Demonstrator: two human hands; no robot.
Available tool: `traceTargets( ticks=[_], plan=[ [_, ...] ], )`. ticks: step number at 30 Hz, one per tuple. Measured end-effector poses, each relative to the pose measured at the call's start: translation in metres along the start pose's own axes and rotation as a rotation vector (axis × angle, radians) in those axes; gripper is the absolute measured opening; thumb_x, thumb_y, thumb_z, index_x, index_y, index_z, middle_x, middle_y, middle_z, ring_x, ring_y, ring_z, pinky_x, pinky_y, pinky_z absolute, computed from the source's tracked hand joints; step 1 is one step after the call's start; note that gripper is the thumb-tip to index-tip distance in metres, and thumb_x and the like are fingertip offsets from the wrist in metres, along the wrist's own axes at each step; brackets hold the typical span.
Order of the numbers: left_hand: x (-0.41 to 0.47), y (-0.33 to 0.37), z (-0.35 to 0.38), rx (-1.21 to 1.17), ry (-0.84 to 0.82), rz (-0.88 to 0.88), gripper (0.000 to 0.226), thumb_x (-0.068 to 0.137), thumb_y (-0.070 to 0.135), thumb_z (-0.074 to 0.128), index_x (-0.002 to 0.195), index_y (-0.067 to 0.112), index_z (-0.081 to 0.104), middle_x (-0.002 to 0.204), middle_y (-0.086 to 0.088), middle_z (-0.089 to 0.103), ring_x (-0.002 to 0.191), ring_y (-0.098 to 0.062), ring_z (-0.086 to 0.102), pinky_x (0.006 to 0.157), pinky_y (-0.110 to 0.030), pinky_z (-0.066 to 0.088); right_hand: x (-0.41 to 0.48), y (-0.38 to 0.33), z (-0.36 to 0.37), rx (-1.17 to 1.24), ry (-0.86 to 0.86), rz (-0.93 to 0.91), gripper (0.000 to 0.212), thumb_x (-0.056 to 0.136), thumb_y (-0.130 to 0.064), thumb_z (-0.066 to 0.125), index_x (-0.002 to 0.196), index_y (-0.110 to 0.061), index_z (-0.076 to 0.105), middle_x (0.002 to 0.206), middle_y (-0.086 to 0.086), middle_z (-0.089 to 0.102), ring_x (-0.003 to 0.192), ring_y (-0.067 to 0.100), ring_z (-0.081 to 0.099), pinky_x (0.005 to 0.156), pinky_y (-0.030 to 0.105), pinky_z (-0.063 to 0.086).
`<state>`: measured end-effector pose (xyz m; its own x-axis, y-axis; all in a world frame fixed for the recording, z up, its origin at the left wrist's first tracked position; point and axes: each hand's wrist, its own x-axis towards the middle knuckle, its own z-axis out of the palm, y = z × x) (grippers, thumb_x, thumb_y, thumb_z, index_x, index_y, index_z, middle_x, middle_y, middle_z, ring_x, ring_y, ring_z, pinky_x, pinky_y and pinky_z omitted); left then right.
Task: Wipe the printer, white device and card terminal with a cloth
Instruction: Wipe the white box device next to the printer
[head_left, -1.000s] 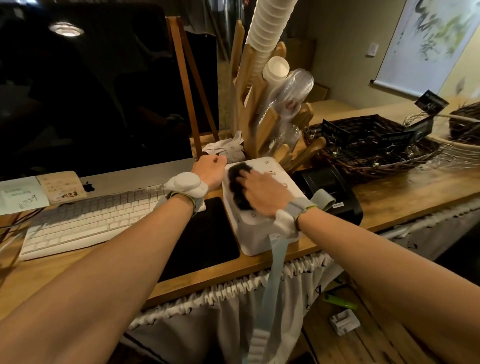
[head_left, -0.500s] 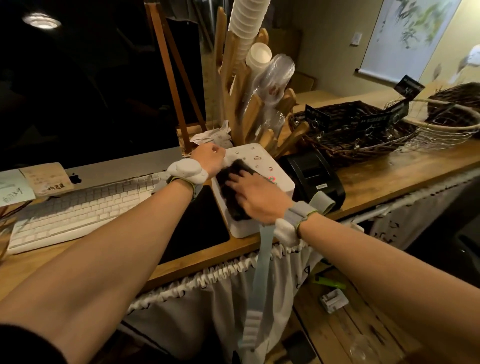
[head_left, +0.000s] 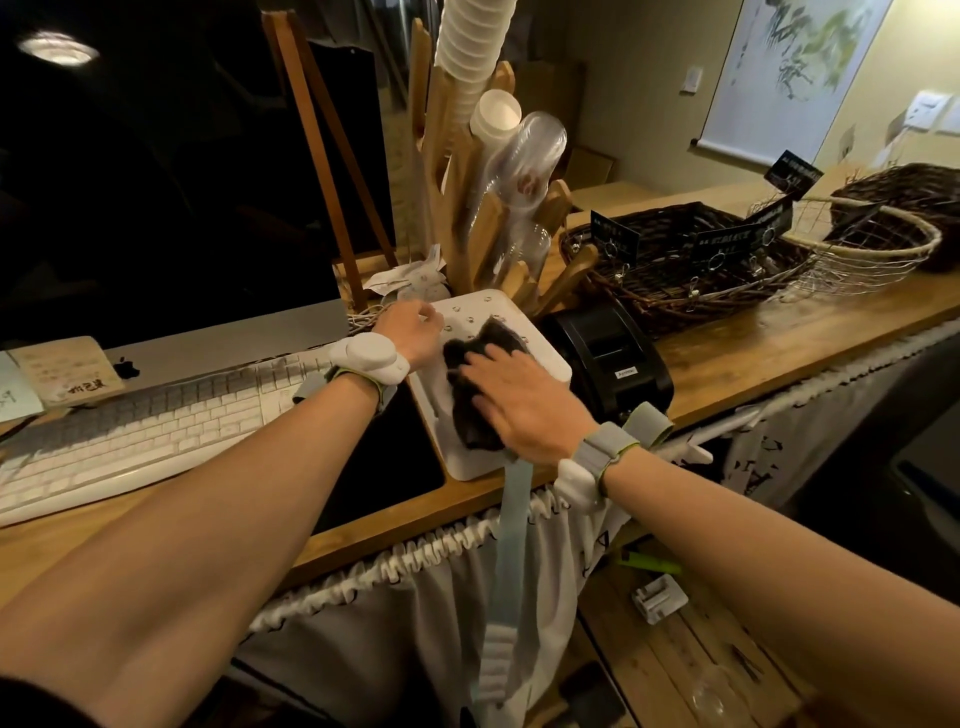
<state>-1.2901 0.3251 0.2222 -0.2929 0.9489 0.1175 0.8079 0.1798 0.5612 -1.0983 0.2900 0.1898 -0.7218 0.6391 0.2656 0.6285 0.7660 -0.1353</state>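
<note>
A white box-shaped device (head_left: 540, 358) with small studs on its top sits on the wooden counter. A dark cloth (head_left: 475, 410) lies across its top, and my right hand (head_left: 519, 405) presses flat on the cloth with straight fingers. My left hand (head_left: 413, 332) grips the device's far left corner with curled fingers. Touching the device's right side stands a black receipt printer (head_left: 613, 358). No card terminal shows in this view.
White keyboard (head_left: 130, 436) and a dark monitor (head_left: 156, 182) stand left; a black mat (head_left: 400, 457) lies beside the device. A wooden cup holder (head_left: 467, 208) with stacked cups rises behind. Wicker baskets (head_left: 691, 270) fill the right counter. A curtain hangs below the counter edge (head_left: 415, 525).
My right hand has slid the cloth from the device's far left part toward its near middle. The left hand keeps its hold on the corner. The view has shifted slightly.
</note>
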Motion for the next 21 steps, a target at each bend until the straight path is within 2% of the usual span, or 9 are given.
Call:
traceTargets(
  ticks=[1, 3, 6, 8, 10, 13, 15, 18, 21],
  plan=[
    [0.0, -0.002, 0.0, 0.0, -0.005, -0.002, 0.029, 0.098, 0.027, 0.042, 0.111, 0.013, 0.064, 0.119, -0.012, 0.06, 0.111, -0.028, 0.055, 0.089, -0.032, 0.041, 0.001, 0.006, -0.002, 0.005, 0.014, 0.04, 0.045, 0.1, -0.033, 0.029, 0.139, -0.015, 0.043, 0.146, 0.003, 0.042, 0.137, 0.027, 0.034, 0.116, 0.04, 0.02],
    [0.001, -0.005, 0.001, -0.005, -0.003, -0.013, 0.033, 0.097, 0.025, 0.045, 0.12, 0.012, 0.063, 0.131, -0.009, 0.059, 0.121, -0.028, 0.053, 0.096, -0.033, 0.041, 0.003, 0.012, -0.01, 0.023, 0.073, 0.167, 0.044, 0.099, -0.032, 0.029, 0.132, -0.012, 0.049, 0.139, 0.006, 0.048, 0.13, 0.031, 0.041, 0.111, 0.042, 0.028],
    [0.003, -0.004, 0.003, 0.017, -0.007, 0.012, 0.036, 0.096, 0.021, 0.046, 0.125, 0.008, 0.062, 0.137, -0.011, 0.057, 0.128, -0.03, 0.05, 0.102, -0.034, 0.039, 0.004, -0.009, -0.009, 0.04, 0.033, -0.059, 0.041, 0.094, -0.029, 0.04, 0.125, -0.007, 0.056, 0.13, 0.014, 0.057, 0.12, 0.035, 0.05, 0.103, 0.044, 0.036],
    [0.004, -0.003, 0.003, 0.025, -0.005, 0.011, 0.036, 0.095, 0.021, 0.047, 0.126, 0.008, 0.061, 0.138, -0.012, 0.056, 0.129, -0.03, 0.049, 0.104, -0.035, 0.039, 0.001, -0.004, -0.007, 0.047, 0.093, -0.066, 0.037, 0.093, -0.026, 0.044, 0.118, -0.005, 0.061, 0.124, 0.014, 0.062, 0.113, 0.033, 0.057, 0.098, 0.032, 0.033],
    [0.005, -0.005, 0.003, 0.026, 0.018, -0.022, 0.038, 0.095, 0.022, 0.047, 0.129, 0.01, 0.058, 0.14, -0.011, 0.053, 0.13, -0.029, 0.048, 0.106, -0.037, 0.04, 0.0, 0.019, -0.008, 0.138, 0.232, 0.189, 0.037, 0.097, -0.027, 0.039, 0.123, -0.01, 0.059, 0.132, 0.007, 0.057, 0.122, 0.027, 0.053, 0.102, 0.029, 0.032],
    [0.007, -0.009, 0.005, 0.036, 0.024, -0.061, 0.037, 0.092, 0.023, 0.047, 0.123, 0.006, 0.059, 0.132, -0.016, 0.057, 0.122, -0.034, 0.052, 0.1, -0.042, 0.044, 0.005, 0.037, -0.004, 0.523, 0.113, 0.604, 0.043, 0.1, -0.031, 0.036, 0.141, -0.02, 0.042, 0.15, -0.002, 0.038, 0.138, 0.019, 0.035, 0.113, 0.034, 0.026],
    [0.01, -0.009, 0.006, -0.055, 0.026, -0.132, 0.04, 0.092, 0.023, 0.048, 0.127, 0.005, 0.055, 0.132, -0.018, 0.056, 0.118, -0.037, 0.054, 0.096, -0.044, 0.046, 0.018, 0.041, -0.01, 0.76, 0.126, 0.714, 0.042, 0.1, -0.025, 0.038, 0.141, -0.015, 0.043, 0.146, 0.004, 0.045, 0.134, 0.023, 0.041, 0.109, 0.032, 0.03],
    [0.013, -0.011, 0.011, -0.191, -0.045, -0.248, 0.055, 0.098, 0.033, 0.042, 0.147, 0.008, 0.031, 0.148, -0.015, 0.043, 0.132, -0.036, 0.044, 0.107, -0.04, 0.037, 0.025, 0.048, -0.015, 0.892, 0.086, 0.82, 0.039, 0.1, -0.015, 0.036, 0.132, 0.003, 0.05, 0.137, 0.02, 0.051, 0.128, 0.034, 0.045, 0.105, 0.035, 0.034],
    [0.021, -0.013, 0.015, -0.199, -0.078, -0.259, 0.053, 0.1, 0.036, 0.036, 0.143, 0.005, 0.036, 0.144, -0.017, 0.046, 0.131, -0.036, 0.044, 0.106, -0.04, 0.035, 0.017, 0.056, -0.008, 0.987, 0.064, 0.977, 0.04, 0.102, -0.016, 0.031, 0.13, 0.006, 0.049, 0.134, 0.027, 0.051, 0.126, 0.04, 0.046, 0.108, 0.045, 0.035]
  ],
)
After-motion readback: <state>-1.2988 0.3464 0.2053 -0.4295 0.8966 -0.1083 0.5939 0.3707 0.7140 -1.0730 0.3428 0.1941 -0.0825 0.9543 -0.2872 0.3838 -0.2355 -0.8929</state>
